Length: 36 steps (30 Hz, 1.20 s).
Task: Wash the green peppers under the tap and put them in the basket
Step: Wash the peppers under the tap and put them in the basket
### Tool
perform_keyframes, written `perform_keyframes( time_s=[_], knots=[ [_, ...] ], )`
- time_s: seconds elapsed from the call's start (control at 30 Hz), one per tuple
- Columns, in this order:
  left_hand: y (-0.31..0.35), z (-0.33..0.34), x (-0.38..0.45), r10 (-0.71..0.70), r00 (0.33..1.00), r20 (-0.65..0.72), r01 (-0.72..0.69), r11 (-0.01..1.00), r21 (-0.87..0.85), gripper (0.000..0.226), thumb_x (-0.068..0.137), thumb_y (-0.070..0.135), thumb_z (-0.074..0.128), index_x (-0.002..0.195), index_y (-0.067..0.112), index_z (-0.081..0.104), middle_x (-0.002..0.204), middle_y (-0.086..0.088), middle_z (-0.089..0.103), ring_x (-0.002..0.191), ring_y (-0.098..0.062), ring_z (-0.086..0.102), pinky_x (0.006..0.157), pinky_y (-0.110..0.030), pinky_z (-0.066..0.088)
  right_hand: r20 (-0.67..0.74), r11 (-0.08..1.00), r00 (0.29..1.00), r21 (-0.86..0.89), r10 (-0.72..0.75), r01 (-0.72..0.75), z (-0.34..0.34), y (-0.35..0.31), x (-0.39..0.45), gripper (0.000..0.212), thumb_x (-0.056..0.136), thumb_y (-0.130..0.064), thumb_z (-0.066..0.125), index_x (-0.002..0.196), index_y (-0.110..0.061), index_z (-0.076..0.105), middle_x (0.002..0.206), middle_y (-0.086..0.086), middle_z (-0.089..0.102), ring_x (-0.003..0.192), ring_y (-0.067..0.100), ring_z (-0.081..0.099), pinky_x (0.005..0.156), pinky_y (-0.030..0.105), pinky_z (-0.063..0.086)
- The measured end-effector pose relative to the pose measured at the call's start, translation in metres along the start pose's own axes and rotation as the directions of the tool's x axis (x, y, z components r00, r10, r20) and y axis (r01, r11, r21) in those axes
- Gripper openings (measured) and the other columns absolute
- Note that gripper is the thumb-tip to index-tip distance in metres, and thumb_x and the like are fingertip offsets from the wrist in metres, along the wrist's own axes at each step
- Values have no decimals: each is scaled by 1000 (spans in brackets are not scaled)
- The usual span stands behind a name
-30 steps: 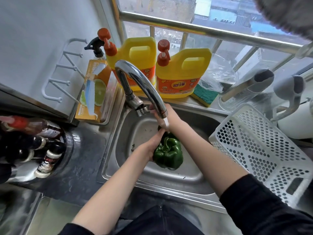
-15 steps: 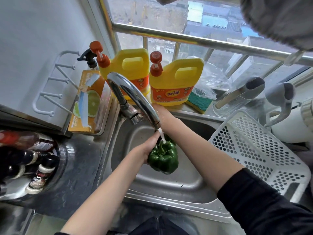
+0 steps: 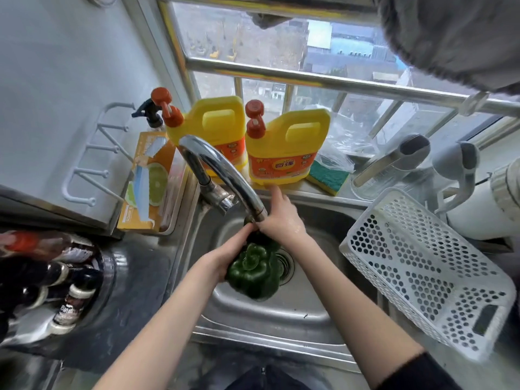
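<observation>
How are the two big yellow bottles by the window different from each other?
The left yellow plastic detergent jug stands partly hidden behind the shiny curved metal tap, while the right yellow plastic detergent jug shows its whole orange label. The left jug sits nearer the wall, the right one beside the green sponge. Both have red pump tops and handles.

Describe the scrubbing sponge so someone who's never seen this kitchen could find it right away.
Start at the window sill behind the sink. Right of the two yellow detergent jugs lies the sponge, flat beside a clear plastic bag. It alone has a green top over a yellow layer.
</observation>
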<state>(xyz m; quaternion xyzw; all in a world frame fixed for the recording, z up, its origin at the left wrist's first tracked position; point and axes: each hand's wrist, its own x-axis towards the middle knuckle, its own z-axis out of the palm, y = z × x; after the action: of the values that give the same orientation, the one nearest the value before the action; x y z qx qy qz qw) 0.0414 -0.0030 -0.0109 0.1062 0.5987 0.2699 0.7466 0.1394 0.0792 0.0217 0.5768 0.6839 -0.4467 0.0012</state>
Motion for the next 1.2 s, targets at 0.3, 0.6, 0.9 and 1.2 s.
perform_keyframes(
  time_s=[0.3, 0.6, 0.9, 1.2],
  knots=[
    [-27, 1, -9, -171, 973, 152, 141, 971, 193, 63, 70, 60, 67, 111, 12, 67, 88, -10, 75, 78, -21, 71, 81, -33, 53, 470, 759, 844, 441, 260, -479, -7, 56, -54, 48, 78, -42, 68, 119, -26, 51, 119, 10, 54, 91, 22, 60, 55, 29, 54],
    [-33, 6, -36, -185, 978, 92, 168, 971, 173, 72, 73, 69, 59, 115, 12, 68, 111, -16, 72, 110, -32, 65, 99, -46, 46, -314, 939, 945, 292, -88, 185, 0, 59, -96, 54, 68, -26, 77, 113, -31, 48, 111, 4, 46, 93, 12, 49, 84, 16, 41],
    [-41, -28, -56, -247, 961, -125, 147, 838, -526, 51, 74, 54, 69, 101, 12, 58, 107, -24, 59, 96, -43, 53, 98, -52, 43, -469, 944, 840, 37, -274, 328, 0, 96, -107, 70, 65, -15, 77, 125, -27, 44, 128, 9, 43, 110, 17, 42, 94, 31, 41],
    [-43, -17, -56, -209, 977, -33, 166, 856, -490, 69, 56, 47, 79, 116, 20, 60, 114, -22, 61, 101, -43, 56, 77, -52, 50, -367, 969, 900, -12, -234, 246, 27, 127, -122, 67, 62, -20, 79, 121, -30, 49, 127, 3, 41, 110, 18, 44, 99, 38, 46]
  ],
)
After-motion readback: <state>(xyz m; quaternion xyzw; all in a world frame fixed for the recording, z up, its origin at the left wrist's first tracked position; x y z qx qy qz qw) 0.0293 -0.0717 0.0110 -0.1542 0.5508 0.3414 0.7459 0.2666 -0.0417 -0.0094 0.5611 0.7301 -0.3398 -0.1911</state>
